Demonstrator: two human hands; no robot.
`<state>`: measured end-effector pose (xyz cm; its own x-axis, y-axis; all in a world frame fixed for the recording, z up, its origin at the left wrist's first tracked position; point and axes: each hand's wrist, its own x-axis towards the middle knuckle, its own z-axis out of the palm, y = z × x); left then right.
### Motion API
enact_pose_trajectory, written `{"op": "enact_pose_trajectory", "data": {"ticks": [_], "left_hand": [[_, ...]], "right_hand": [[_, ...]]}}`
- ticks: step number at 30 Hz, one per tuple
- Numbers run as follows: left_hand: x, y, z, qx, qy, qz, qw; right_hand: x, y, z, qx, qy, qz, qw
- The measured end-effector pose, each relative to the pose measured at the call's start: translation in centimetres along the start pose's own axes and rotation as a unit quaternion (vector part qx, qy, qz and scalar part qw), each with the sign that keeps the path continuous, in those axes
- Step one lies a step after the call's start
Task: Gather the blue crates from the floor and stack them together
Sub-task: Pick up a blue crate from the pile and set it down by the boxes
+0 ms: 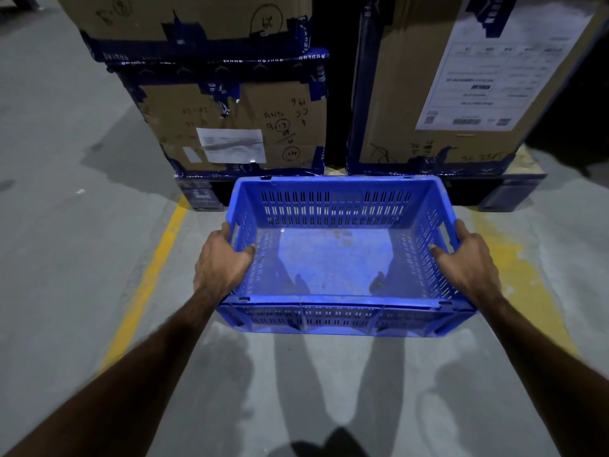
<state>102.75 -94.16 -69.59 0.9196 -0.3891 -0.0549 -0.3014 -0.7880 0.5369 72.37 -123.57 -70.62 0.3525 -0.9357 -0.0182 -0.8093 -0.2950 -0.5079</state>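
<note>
A blue crate [336, 255] sits in the middle of the view, open side up and empty, its slotted walls and dusty bottom showing. The left hand [221, 262] grasps the short wall at nine o'clock, thumb hooked inside over the rim and fingers wrapped around the outside. The right hand [468, 262] grasps the opposite short wall at three o'clock in the same way, thumb inside, fingers outside. Both bare forearms reach in from the bottom corners. Whether the crate rests on the grey concrete floor [66, 225] or hangs just above it, I cannot tell. At twelve o'clock, just beyond the crate's far rim, stand large cardboard boxes [237, 127] sealed with dark blue tape, marked with handwriting and a white label; another tall box [428, 94] with a printed sheet stands at one o'clock. They rest on a dark pallet [201, 196]. A yellow painted line [155, 275] runs along the floor from ten o'clock toward seven o'clock, beside the left forearm. Worn yellow paint [504, 255] shows at three o'clock, beside the right hand.
</note>
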Motion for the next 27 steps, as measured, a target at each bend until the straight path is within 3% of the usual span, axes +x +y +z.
{"op": "enact_pose_trajectory", "data": {"ticks": [16,27], "left_hand": [[0.56,0.22,0.30,0.004,-0.006,-0.002,1.000],[0.76,-0.29,0.58,0.030,-0.018,0.015,0.999]], "right_hand": [[-0.21,0.22,0.11,0.013,0.003,0.018,1.000],[0.33,0.41,0.00,0.019,-0.037,0.038,0.998]]}}
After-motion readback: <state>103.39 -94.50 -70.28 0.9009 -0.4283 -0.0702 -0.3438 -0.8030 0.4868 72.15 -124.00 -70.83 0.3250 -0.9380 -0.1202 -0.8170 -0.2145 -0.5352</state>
